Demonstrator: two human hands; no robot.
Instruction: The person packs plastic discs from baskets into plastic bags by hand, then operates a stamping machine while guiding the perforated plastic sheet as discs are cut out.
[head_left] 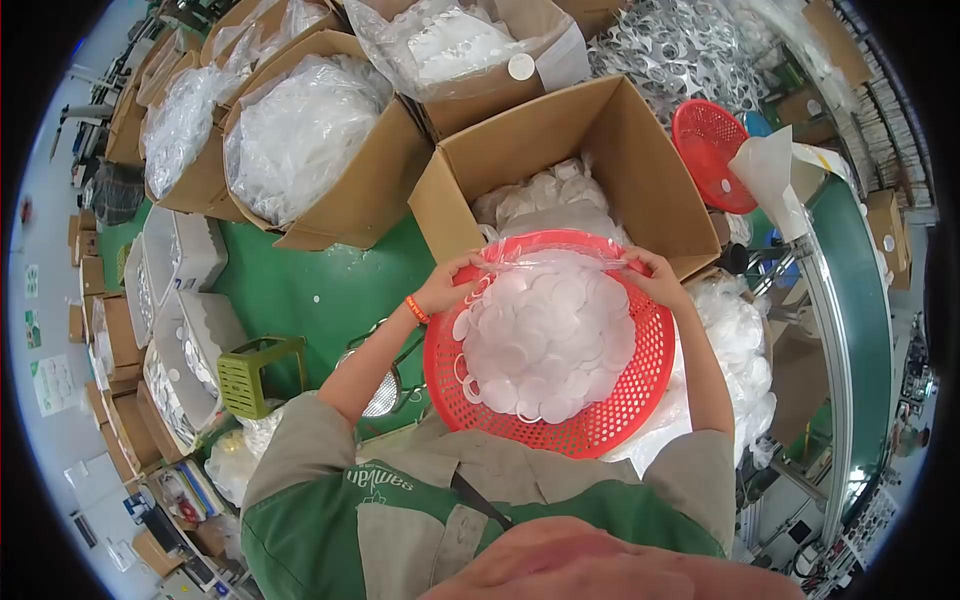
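A round red plastic basket (pixel 640 395) with a perforated wall rests against my body, tilted toward me. Many thin translucent white discs (pixel 550 335) are heaped in it. At the basket's upper left rim my left hand (pixel 447 285), with an orange band on the wrist, is closed on a clear plastic bag edge (pixel 520 264). My right hand (pixel 655 278) pinches the same edge at the upper right rim. Just beyond the basket stands an open cardboard box (pixel 660 180) with bagged white pieces (pixel 555 200) inside.
Cardboard boxes with clear bags (pixel 310 140) line the back left. Grey crates (pixel 205 330) and a green stool (pixel 255 375) are at left. Another red basket (pixel 712 150) sits at the back right, near a heap of silvery scraps (pixel 670 50). A green conveyor (pixel 850 300) runs along the right.
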